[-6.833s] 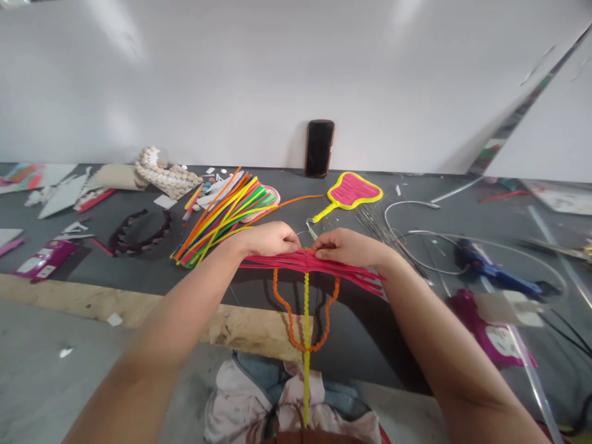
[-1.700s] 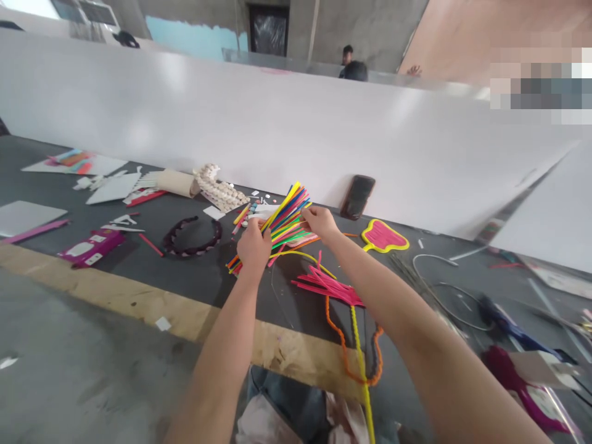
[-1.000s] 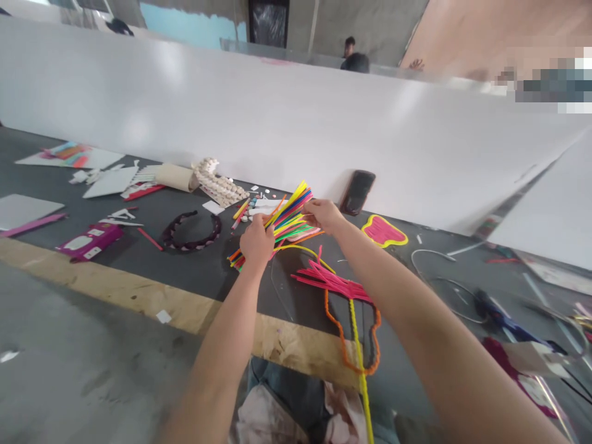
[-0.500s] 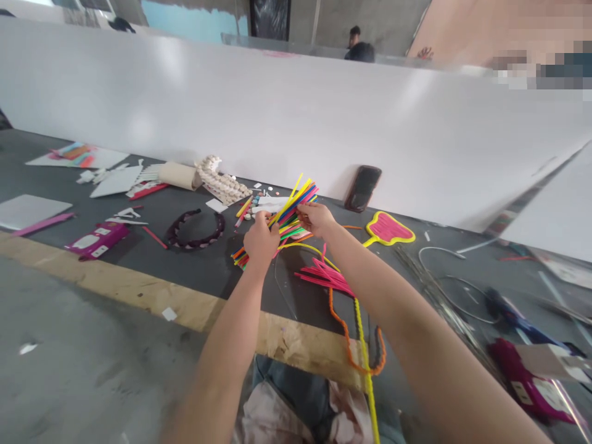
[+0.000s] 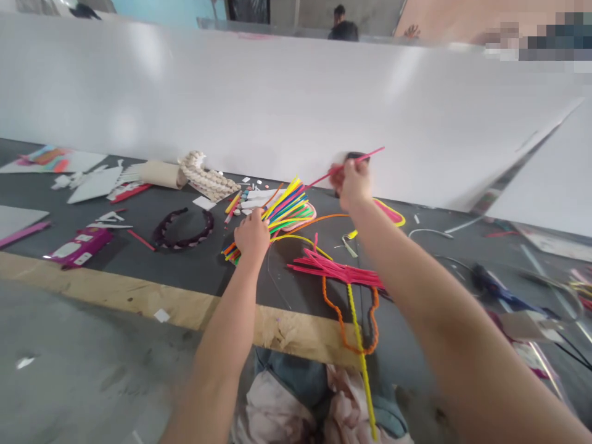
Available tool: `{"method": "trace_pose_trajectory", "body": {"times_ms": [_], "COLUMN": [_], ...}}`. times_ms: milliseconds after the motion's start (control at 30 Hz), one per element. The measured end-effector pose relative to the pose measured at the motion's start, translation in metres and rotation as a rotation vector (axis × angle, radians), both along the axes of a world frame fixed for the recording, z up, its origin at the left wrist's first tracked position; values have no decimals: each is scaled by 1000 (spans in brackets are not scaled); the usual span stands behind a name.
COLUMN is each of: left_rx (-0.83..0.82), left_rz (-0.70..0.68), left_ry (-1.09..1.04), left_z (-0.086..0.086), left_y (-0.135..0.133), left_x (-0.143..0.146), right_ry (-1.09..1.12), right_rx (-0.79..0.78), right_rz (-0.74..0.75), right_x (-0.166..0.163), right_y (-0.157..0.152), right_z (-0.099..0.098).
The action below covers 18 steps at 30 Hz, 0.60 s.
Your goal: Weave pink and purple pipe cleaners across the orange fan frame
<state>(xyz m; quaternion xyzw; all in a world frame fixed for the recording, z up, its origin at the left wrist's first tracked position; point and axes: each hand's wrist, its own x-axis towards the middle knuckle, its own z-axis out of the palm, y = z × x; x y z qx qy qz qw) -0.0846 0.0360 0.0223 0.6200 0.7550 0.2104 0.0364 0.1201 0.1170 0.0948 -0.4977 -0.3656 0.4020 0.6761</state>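
Observation:
My left hand [image 5: 252,239] is closed around a bundle of multicoloured pipe cleaners [image 5: 292,206] fanned out above the dark table. Up and to the right, my right hand [image 5: 355,186] pinches a single pink pipe cleaner [image 5: 319,180], whose lower end points back at the bundle. In front of the bundle lies a pile of pink pipe cleaners [image 5: 330,266]. From it a twisted yellow strand [image 5: 357,327] hangs over the table's front edge, beside a looped orange strand [image 5: 341,324]. My right hand mostly hides a dark phone [image 5: 355,156]; my forearm partly covers a pink shape with yellow edging [image 5: 391,213].
To the left are a dark braided headband [image 5: 158,231], a purple packet [image 5: 83,246] and a woven cream strap [image 5: 210,179]. A white panel [image 5: 259,105] stands along the back. Thin wires [image 5: 432,233] and a blue-handled tool [image 5: 504,293] lie at right.
My right hand has moved up and right, away from the bundle, drawing out one pink pipe cleaner. My left hand still grips the bundle. The whole view has shifted slightly.

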Motion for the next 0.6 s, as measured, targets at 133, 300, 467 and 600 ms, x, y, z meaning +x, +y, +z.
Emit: {"method": "trace_pose_trajectory", "body": {"times_ms": [133,300,467,600], "left_rx": [184,425,435,335], "left_rz": [1,-199,-672,-939], "left_ry": [59,63,114,196], "left_z": [4,16,12,-3], "left_y": [-6,-24,-55,-73], "left_x": [5,27,69,92], "right_ry": [-484,-1215,-1703,-1934], "right_rx": [390,324,258,140], "right_rz": [-138,-113,176,159], "right_x": [71,119,136,135], "right_y": [-40,-148,-220,-240], "right_z": [38,28,-34,-60]}}
